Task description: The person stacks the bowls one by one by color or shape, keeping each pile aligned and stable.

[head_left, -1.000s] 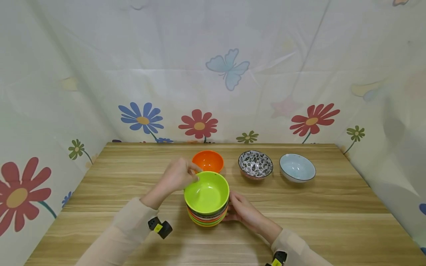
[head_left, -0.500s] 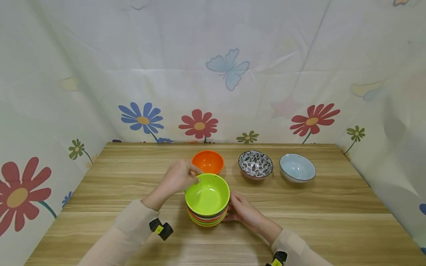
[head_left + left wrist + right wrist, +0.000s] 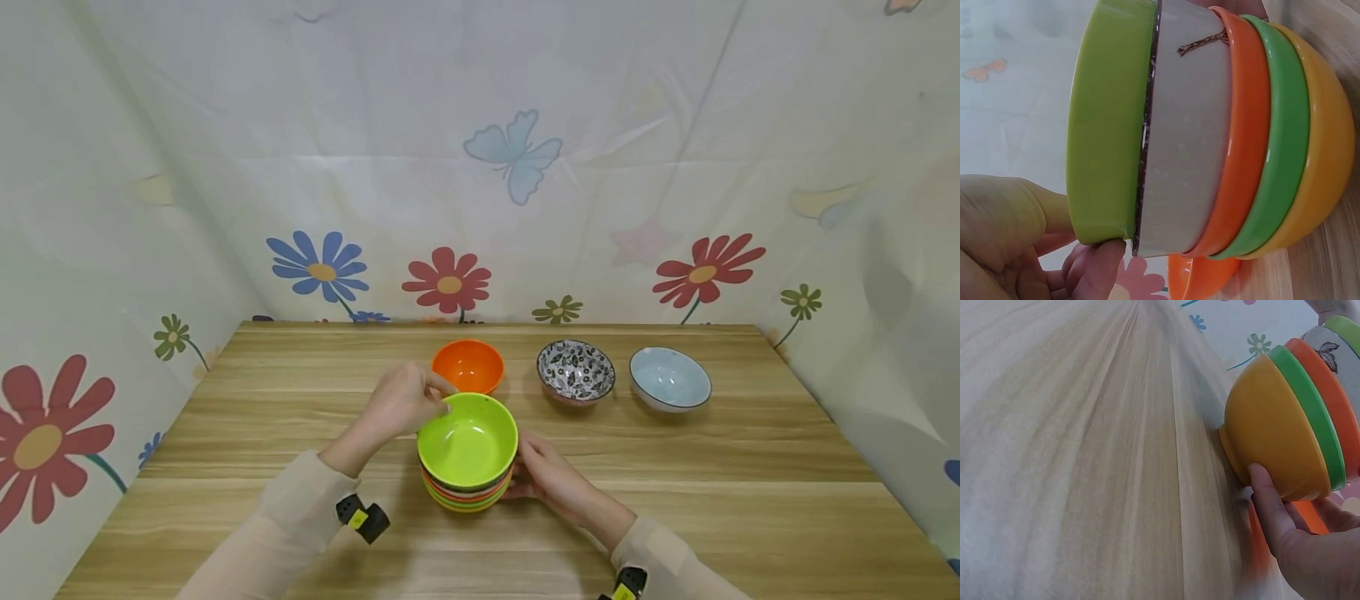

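Observation:
In front of me stands a stack of nested bowls. From the bottom up it has a yellow bowl [image 3: 1272, 428], a green bowl [image 3: 1285, 144], an orange bowl [image 3: 1241, 131], a white bowl [image 3: 1191, 131] with a dark rim and a brown print, and a lime green bowl [image 3: 468, 442] on top. My left hand [image 3: 405, 398] pinches the lime bowl's rim at its far left, thumb and fingertips on either side. Against the stack's right side rests my right hand [image 3: 551, 477], its fingers touching the yellow bowl low down without wrapping round it.
Behind the stack sits an orange bowl [image 3: 468, 365], close to the lime rim. To its right are a black-and-white patterned bowl [image 3: 576, 371] and a pale blue bowl [image 3: 670, 379]. A flower-printed curtain [image 3: 480, 167] hangs behind the wooden table [image 3: 750, 500].
The lime bowl has sunk slightly towards the stack, its rim now lower in view, with my left hand following. My right hand keeps its place.

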Motion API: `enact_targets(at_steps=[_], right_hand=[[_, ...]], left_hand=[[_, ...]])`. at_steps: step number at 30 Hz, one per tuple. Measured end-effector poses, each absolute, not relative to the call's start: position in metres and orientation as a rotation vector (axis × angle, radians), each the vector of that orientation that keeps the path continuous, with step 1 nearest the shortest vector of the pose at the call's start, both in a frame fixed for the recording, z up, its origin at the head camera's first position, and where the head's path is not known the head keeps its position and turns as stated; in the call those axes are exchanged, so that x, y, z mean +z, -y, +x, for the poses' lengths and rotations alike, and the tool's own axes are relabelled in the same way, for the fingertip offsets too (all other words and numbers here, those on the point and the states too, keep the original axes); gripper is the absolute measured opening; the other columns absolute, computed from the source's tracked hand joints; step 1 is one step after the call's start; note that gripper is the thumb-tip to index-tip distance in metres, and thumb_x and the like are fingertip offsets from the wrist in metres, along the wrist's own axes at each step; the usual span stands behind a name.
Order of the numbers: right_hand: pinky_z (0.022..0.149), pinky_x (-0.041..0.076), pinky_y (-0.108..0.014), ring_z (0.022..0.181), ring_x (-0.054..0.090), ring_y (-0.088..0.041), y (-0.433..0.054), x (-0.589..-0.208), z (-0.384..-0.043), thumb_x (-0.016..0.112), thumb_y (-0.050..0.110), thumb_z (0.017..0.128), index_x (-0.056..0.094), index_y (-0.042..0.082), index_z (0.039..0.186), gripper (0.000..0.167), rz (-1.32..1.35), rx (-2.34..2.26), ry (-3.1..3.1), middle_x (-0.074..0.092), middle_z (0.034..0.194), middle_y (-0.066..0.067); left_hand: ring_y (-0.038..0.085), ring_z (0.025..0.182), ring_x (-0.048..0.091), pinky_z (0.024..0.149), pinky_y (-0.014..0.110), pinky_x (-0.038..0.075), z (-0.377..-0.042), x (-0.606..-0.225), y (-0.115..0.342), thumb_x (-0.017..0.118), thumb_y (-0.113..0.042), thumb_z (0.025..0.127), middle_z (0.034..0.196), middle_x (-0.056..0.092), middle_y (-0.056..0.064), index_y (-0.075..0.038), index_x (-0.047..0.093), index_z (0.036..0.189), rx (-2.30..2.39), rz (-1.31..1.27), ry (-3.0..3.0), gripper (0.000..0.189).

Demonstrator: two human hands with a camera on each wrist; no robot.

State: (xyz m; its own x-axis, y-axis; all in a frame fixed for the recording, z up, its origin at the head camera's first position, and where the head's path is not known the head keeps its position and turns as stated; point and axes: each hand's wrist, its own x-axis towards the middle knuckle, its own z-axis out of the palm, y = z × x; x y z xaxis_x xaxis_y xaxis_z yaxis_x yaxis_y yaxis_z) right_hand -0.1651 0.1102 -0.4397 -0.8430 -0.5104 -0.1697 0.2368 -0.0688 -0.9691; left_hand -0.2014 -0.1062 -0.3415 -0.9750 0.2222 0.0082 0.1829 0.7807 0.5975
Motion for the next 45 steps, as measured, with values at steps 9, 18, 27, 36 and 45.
enact_targets(at_steps=[9,18,27,36,45], right_hand=[[0.081,0.054,-0.044,0.087,0.063,-0.015,-0.109,-0.438,-0.165,0.031,0.042,0.099,0.032,-0.009,0.135,0.063,-0.304,-1.957,-1.699,0.063,0.098,-0.005],[0.082,0.053,-0.044,0.088,0.062,-0.015,-0.109,-0.439,-0.166,0.03,0.042,0.099,0.031,-0.01,0.135,0.063,-0.313,-1.949,-1.706,0.062,0.099,-0.006],[0.081,0.054,-0.042,0.089,0.063,-0.015,-0.108,-0.44,-0.165,0.031,0.041,0.099,0.03,-0.009,0.137,0.062,-0.315,-1.954,-1.695,0.063,0.103,-0.007],[0.081,0.054,-0.043,0.088,0.063,-0.015,-0.107,-0.439,-0.165,0.031,0.04,0.099,0.03,-0.008,0.137,0.061,-0.304,-1.948,-1.701,0.063,0.102,-0.009],[0.082,0.053,-0.043,0.09,0.063,-0.016,-0.107,-0.438,-0.165,0.031,0.04,0.099,0.029,-0.007,0.138,0.061,-0.318,-1.942,-1.704,0.061,0.108,-0.012]], left_hand=[[0.017,0.062,0.048,0.049,0.022,0.037,-0.202,-0.342,0.108,0.074,-0.007,0.072,0.069,0.055,0.001,-0.012,0.075,0.089,0.943,0.339,-2.915,0.017],[0.017,0.062,0.049,0.047,0.022,0.039,-0.203,-0.343,0.109,0.074,-0.007,0.073,0.07,0.054,0.002,-0.011,0.075,0.091,0.949,0.333,-2.891,0.018],[0.017,0.062,0.05,0.048,0.021,0.042,-0.204,-0.344,0.113,0.074,-0.009,0.074,0.069,0.056,0.002,-0.012,0.074,0.092,0.998,0.353,-2.841,0.019],[0.018,0.061,0.049,0.048,0.021,0.041,-0.202,-0.339,0.116,0.073,-0.012,0.076,0.07,0.056,0.005,-0.014,0.074,0.095,1.03,0.297,-2.778,0.019],[0.018,0.061,0.05,0.048,0.022,0.04,-0.203,-0.336,0.12,0.07,-0.019,0.08,0.07,0.057,0.003,-0.016,0.074,0.093,1.034,0.275,-2.785,0.014]])
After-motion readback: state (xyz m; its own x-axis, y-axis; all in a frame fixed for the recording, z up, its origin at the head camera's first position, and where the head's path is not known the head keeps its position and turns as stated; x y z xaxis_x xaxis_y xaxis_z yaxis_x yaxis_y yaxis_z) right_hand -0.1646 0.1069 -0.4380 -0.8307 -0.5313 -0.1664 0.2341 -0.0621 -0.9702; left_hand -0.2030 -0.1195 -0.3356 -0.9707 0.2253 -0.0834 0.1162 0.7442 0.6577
